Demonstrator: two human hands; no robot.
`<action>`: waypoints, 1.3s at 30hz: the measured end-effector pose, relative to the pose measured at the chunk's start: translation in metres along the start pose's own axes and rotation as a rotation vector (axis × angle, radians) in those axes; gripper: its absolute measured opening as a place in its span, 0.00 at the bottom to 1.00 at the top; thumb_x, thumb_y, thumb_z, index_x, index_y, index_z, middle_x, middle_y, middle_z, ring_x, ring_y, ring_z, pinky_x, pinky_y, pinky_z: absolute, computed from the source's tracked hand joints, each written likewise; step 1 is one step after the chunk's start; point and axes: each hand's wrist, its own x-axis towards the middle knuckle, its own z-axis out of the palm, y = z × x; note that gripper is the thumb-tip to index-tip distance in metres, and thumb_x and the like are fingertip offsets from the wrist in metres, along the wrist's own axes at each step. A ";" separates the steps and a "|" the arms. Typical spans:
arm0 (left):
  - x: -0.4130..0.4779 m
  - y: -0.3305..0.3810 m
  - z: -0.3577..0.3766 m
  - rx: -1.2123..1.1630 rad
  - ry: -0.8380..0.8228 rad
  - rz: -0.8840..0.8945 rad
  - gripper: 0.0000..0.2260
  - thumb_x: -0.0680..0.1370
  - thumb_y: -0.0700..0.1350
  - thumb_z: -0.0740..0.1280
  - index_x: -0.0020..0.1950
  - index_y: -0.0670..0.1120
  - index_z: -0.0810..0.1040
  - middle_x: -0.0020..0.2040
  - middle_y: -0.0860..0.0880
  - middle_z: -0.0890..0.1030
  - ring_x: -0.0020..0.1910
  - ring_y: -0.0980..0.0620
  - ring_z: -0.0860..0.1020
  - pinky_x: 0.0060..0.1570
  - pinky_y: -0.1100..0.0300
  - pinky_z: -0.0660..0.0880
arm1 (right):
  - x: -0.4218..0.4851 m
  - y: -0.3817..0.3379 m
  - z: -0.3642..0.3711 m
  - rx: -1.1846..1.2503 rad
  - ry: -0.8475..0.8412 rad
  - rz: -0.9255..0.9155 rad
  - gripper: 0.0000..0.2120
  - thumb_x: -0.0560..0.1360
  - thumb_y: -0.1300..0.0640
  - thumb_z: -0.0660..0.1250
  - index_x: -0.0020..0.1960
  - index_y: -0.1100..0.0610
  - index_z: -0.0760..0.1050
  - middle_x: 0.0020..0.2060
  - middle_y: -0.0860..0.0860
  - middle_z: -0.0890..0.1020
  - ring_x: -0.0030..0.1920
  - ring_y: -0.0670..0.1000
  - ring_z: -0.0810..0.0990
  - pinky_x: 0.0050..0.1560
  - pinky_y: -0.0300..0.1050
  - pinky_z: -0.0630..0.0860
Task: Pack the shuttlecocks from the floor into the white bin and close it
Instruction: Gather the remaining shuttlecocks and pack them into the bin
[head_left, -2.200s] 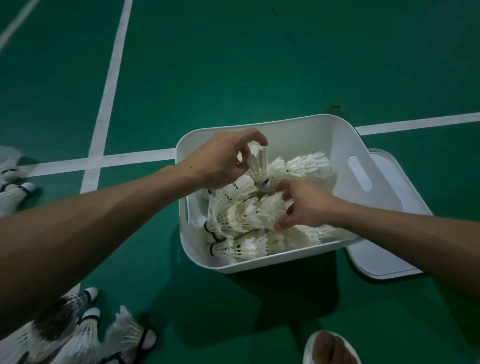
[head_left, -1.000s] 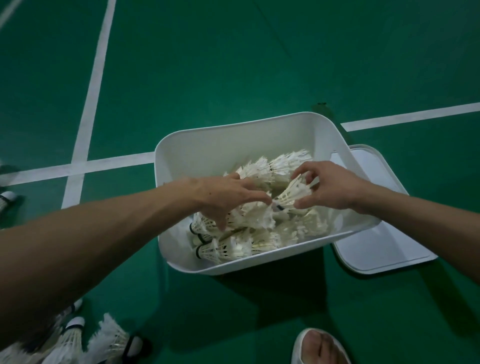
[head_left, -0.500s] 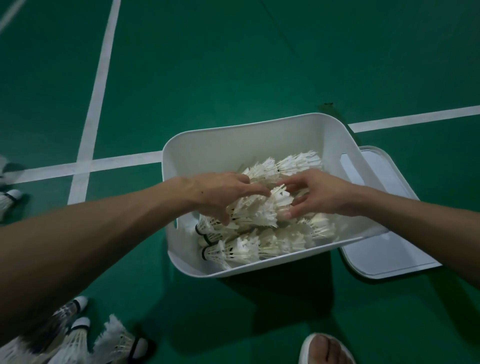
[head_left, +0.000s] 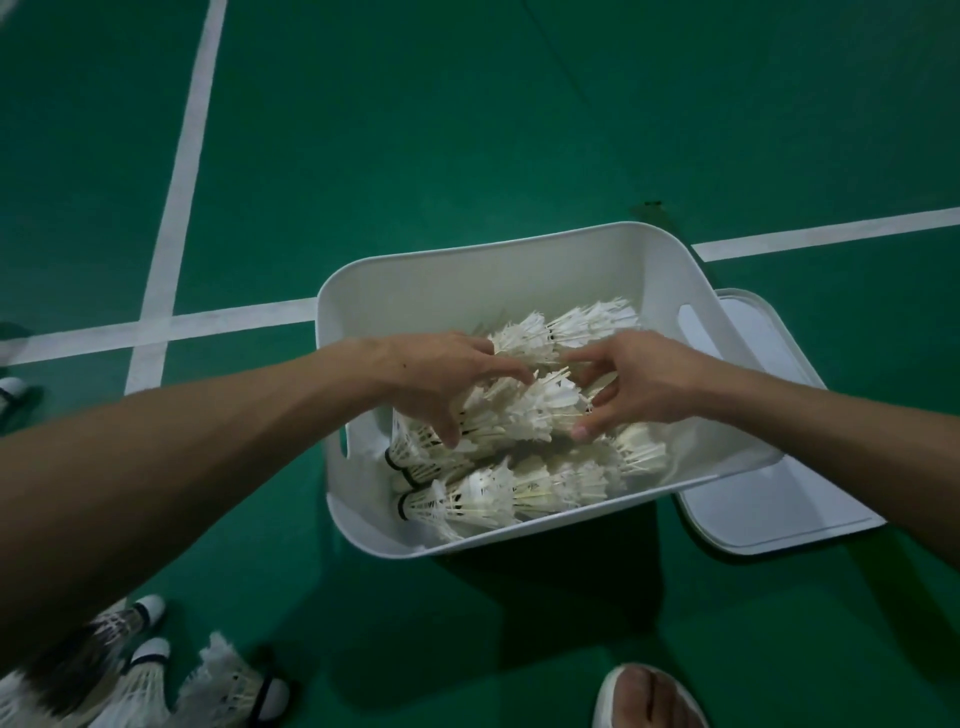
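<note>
Green court floor carries white bin, lid beside it, left hand and right hand gripping shuttlecock stack ends, fingers curled.

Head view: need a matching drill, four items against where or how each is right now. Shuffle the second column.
Column 1
1. white bin
2. lid
3. loose shuttlecocks
4. left hand

Column 2
A. flat on the green floor, right of the bin
B. lower left of the view, outside the bin
C. open, no cover on it
D. grips the shuttlecock stack inside the bin

Pairs: 1-C, 2-A, 3-B, 4-D
</note>
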 end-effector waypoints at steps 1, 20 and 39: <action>-0.003 0.000 -0.001 -0.008 0.001 -0.007 0.44 0.67 0.52 0.77 0.75 0.62 0.53 0.68 0.50 0.69 0.62 0.51 0.68 0.57 0.56 0.68 | -0.003 -0.003 -0.004 -0.033 0.016 0.003 0.38 0.62 0.42 0.78 0.68 0.54 0.73 0.58 0.50 0.81 0.49 0.48 0.82 0.56 0.45 0.78; -0.143 -0.057 -0.040 -0.032 0.580 -0.527 0.22 0.75 0.56 0.67 0.64 0.47 0.69 0.62 0.44 0.68 0.62 0.43 0.64 0.62 0.49 0.65 | 0.030 -0.172 -0.038 -0.309 0.455 -0.427 0.25 0.74 0.40 0.67 0.65 0.52 0.73 0.63 0.54 0.77 0.64 0.54 0.72 0.63 0.45 0.67; -0.278 -0.249 0.114 -0.377 0.570 -1.142 0.24 0.74 0.55 0.70 0.65 0.47 0.70 0.69 0.40 0.62 0.68 0.38 0.61 0.69 0.47 0.59 | 0.191 -0.336 0.084 -0.284 0.064 -0.580 0.24 0.75 0.42 0.66 0.66 0.54 0.71 0.62 0.54 0.76 0.63 0.56 0.72 0.61 0.49 0.71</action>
